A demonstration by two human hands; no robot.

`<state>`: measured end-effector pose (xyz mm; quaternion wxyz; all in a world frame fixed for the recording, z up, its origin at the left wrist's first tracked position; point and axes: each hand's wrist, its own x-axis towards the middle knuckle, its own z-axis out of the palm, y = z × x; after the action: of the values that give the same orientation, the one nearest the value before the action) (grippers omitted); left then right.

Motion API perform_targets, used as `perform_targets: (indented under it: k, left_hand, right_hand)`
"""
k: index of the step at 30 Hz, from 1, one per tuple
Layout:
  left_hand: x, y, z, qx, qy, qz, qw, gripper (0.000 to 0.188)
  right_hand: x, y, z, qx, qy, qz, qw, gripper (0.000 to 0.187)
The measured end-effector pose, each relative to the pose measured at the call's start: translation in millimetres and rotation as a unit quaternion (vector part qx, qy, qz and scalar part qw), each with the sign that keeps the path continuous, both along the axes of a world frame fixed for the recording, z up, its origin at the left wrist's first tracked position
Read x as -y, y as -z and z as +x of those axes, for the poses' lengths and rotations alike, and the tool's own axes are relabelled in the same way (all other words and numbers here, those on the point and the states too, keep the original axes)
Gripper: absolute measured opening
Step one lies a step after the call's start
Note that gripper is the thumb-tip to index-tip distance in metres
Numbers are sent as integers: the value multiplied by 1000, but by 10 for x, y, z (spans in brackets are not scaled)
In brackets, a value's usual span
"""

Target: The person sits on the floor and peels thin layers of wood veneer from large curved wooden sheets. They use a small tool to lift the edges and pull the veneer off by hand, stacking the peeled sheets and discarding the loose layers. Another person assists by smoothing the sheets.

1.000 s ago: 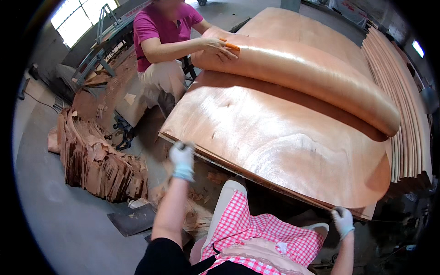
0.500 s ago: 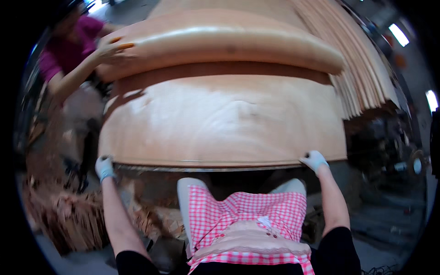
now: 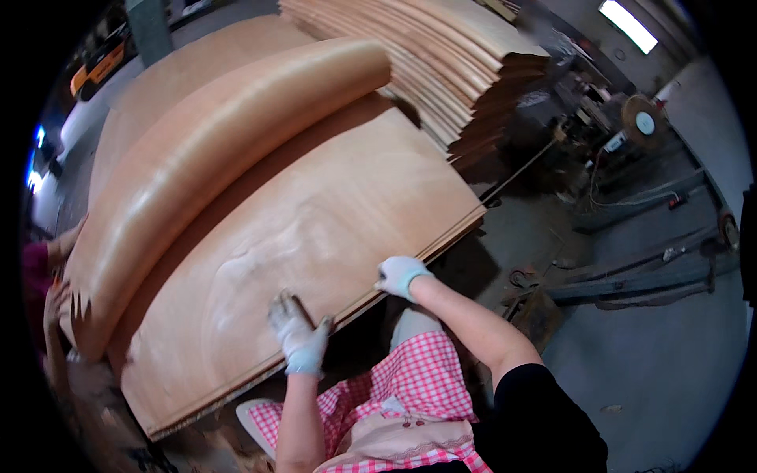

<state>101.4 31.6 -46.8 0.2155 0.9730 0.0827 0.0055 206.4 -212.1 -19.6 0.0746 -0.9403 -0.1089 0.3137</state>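
A broad tan wood veneer sheet (image 3: pixel 315 213) lies on a stack in front of me, its near edge running along my lap. My left hand (image 3: pixel 301 335), in a white glove, rests on the sheet near that edge, fingers spread and thumb out. Farther right, my gloved right hand (image 3: pixel 402 276) is curled over the edge, fingers closed on it; its fingertips are partly hidden. Beyond, a large curled-over veneer (image 3: pixel 197 169) arches across the stack. A co-worker's hand (image 3: pixel 57 303) touches its left end.
A tall stack of wavy veneer sheets (image 3: pixel 457 75) stands at the far right. Past it are a machine with a round disc (image 3: pixel 643 124) and metal rails (image 3: pixel 631 276) near the floor. A grey post (image 3: pixel 150 31) and an orange vehicle (image 3: pixel 98 67) stand far left.
My view has swung to the right. My left hand has left the left corner and lies flat nearer the middle; my right hand is now closer to it along the edge.
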Motion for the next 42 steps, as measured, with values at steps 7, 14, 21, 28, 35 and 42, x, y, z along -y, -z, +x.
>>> perform_targets:
  k: [7, 14, 21, 28, 35, 42]
  left_hand:
    - [-70, 38, -8, -6, -14, 7, 1000, 110]
    - [-67, 58, -7, -13, -7, 23, 1000, 112]
    - [-158, 38, -107, 30, -17, 51, 998, 97]
    - [371, -222, -401, 187, 70, -133, 971, 32]
    - [140, -576, -971, 214, 73, -419, 880, 22]
    - [-275, -486, -1320, 220, -7, -448, 866, 25]
  right_hand:
    - [1919, -92, 634, 73, 68, -8, 995, 32]
    - [2968, 225, 936, 78, 224, -45, 970, 27]
    - [2533, 386, 595, 272, 498, 114, 816, 31]
    - [590, 25, -743, 173, 253, 424, 852, 18]
    - [-800, -673, -1654, -28, 130, 585, 800, 13]
    - [-1387, -609, -1887, -95, 132, 587, 793, 17]
